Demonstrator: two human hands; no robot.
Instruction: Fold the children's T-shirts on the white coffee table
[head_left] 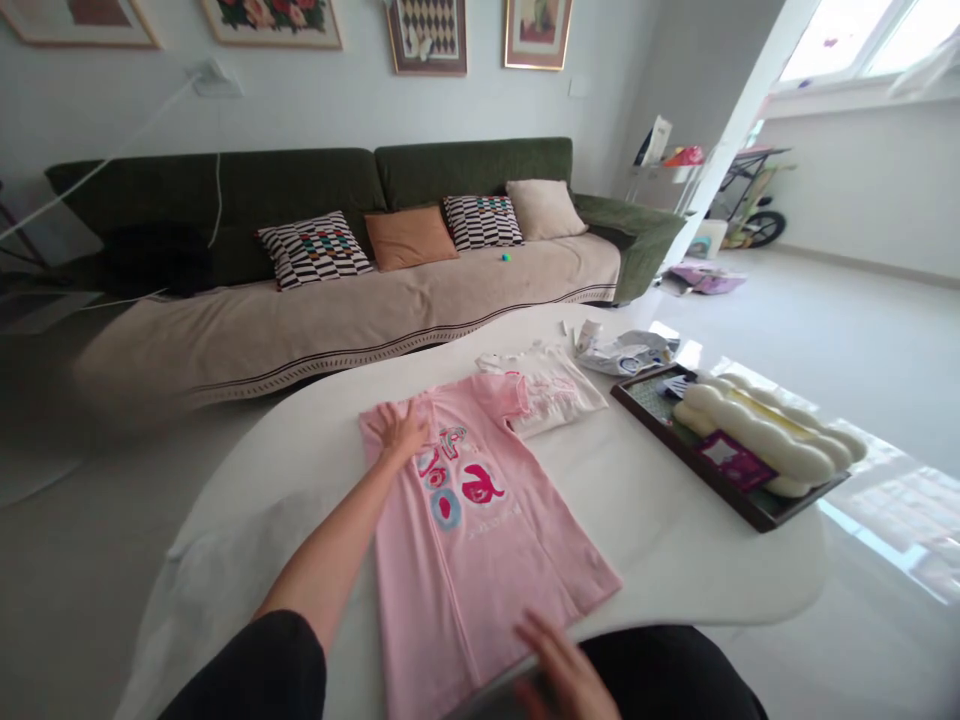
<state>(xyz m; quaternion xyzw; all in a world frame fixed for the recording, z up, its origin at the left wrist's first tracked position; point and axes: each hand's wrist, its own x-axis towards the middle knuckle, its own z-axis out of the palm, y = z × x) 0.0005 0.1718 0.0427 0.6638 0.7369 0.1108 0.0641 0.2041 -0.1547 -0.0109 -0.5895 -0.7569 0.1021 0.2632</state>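
A pink T-shirt point(517, 540) with a printed front lies on the white table, its left side folded inward over part of the print. My left hand point(403, 430) rests flat on that folded side near the shoulder, fingers spread. Blurred by motion, my right hand point(562, 670) is by the shirt's bottom hem with its fingers apart and nothing seen in them. One short sleeve sticks out at the top right, touching a folded white shirt point(555, 390) with pink print.
A dark-rimmed tray point(690, 460) on the table point(697, 580) holds a cream puffy tissue-box cover point(772, 430) and a purple card. Behind it sits a crumpled plastic packet point(630, 352). Beyond the table stands a green sofa point(472, 165) with several cushions.
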